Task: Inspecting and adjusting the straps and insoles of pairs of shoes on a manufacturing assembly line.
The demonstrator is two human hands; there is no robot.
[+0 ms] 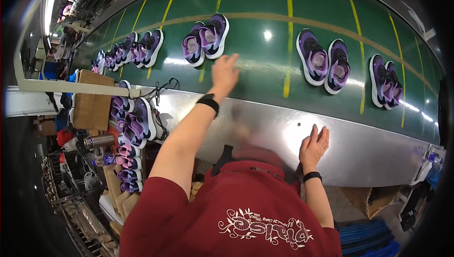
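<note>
Dark purple sneakers with white soles stand in pairs on a green conveyor belt [257,75]. My left hand [224,75] reaches over the belt, just below the nearest pair's right sneaker [214,37]. Its fingers are apart and nothing is in them; whether a fingertip touches the sole I cannot tell. Beside that shoe stands its left mate [193,45]. My right hand [314,148] is open and empty by the metal ledge [265,136], fingers stretched toward the belt. To the right are another sneaker pair [312,59] and a farther pair [378,81].
More sneakers line the belt's far left [150,48]. At my left, shoes are stacked on a rack [142,122] beside a cardboard box [92,101]. A black cord [158,93] lies on the ledge. A pale metal bar [78,86] juts in from the left.
</note>
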